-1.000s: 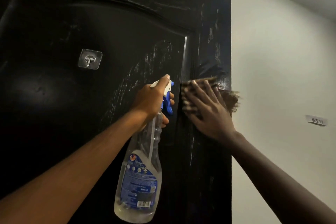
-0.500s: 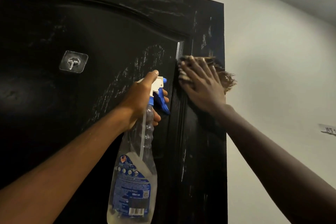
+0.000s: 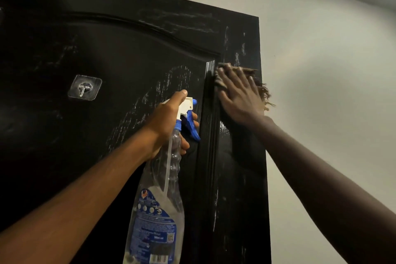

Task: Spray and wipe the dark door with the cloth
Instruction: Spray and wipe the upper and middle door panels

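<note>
Since a second ago the right hand [image 3: 237, 96] has climbed the door [image 3: 128, 60] from below the level of the hook [image 3: 84, 88] to about level with it, far to the hook's right.

Its fingers [image 3: 240, 77] lie straight and spread, pressing the cloth [image 3: 263, 92] flat against the door's outer upright; they curl round nothing. The cloth is brownish and striped. It peeks out between the fingertips, and its frayed edge hangs past the door's edge onto the pale wall [image 3: 321, 70].

The left hand [image 3: 167, 122], lower than the hook and to its right, grips the neck of the spray bottle [image 3: 162, 188]. Its thumb lies along the white spray head, and its fingers curl round by the blue trigger [image 3: 191, 128]. The clear bottle, with its blue label, hangs slanting downward from that grip.

The door is glossy black, with an arched raised moulding curving above the hook. Whitish streaks mark the panel to the right of the hook, the rail above the arch and the outer upright. A wet sheen shows on that upright just under the right hand. The hook itself is a clear adhesive square stuck to the panel.
</note>
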